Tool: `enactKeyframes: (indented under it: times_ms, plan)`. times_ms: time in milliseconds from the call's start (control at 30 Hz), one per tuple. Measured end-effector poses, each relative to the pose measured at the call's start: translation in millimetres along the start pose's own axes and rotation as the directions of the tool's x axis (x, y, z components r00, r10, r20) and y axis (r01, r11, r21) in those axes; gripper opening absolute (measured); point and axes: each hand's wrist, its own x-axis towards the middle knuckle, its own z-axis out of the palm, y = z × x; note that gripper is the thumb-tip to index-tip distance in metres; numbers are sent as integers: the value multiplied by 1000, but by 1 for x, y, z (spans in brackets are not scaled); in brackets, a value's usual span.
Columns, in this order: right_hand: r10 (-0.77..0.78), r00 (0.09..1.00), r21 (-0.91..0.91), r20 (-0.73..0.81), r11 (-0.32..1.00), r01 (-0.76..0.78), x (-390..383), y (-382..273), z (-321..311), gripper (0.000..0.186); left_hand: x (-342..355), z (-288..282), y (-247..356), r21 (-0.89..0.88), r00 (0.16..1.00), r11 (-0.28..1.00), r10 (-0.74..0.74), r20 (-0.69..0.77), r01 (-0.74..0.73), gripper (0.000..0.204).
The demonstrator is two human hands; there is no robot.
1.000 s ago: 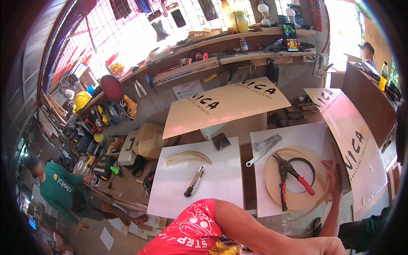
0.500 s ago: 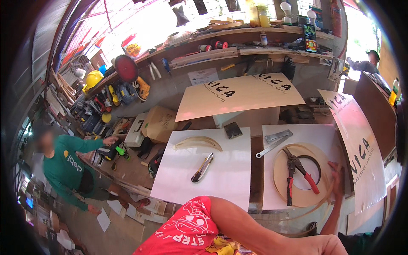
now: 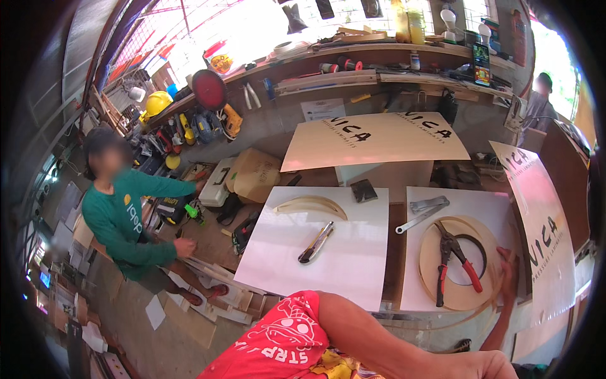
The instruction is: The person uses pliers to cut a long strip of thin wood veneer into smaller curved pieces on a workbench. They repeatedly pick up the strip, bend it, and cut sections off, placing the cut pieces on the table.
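Resting beside the tan coil's right rim, the right hand stays where it was earlier; whether its fingers pinch the edge or merely lie against it, I cannot tell. The coil lies flat on a white panel. Across it, the snips run near to far along their long axis, blades pointing away from the person, red handles spread on the near side. Well left of the coil, beyond a utility knife, a co-worker has moved nearer the bench, lower hand raised.
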Motion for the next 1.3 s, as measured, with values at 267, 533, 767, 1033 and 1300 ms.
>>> enactKeyframes:
  times_ms: [267, 533, 767, 1033, 1300]
  plan:
    - [-4, 1000, 37, 16, 999, 4, 2, 12, -2, 59, -6, 9, 5, -39, 999, 999, -39, -30, 38, 20]
    - [23, 1000, 46, 13, 999, -23, 1, 15, -2, 60, -8, 13, 11, 14, 998, 998, -53, -34, 53, 20]
    - [20, 1000, 56, 19, 998, -21, 3, 19, 0, 61, -7, 2, 2, -13, 999, 1000, 27, 41, -27, 21]
    - [1, 1000, 66, 26, 998, -2, 3, 24, -3, 62, -9, 4, 5, -13, 999, 999, 32, 25, -32, 18]
    - [-23, 999, 57, 42, 998, 20, 6, 14, 4, 62, 3, -44, -21, -119, 983, 982, -157, -99, 145, 17]
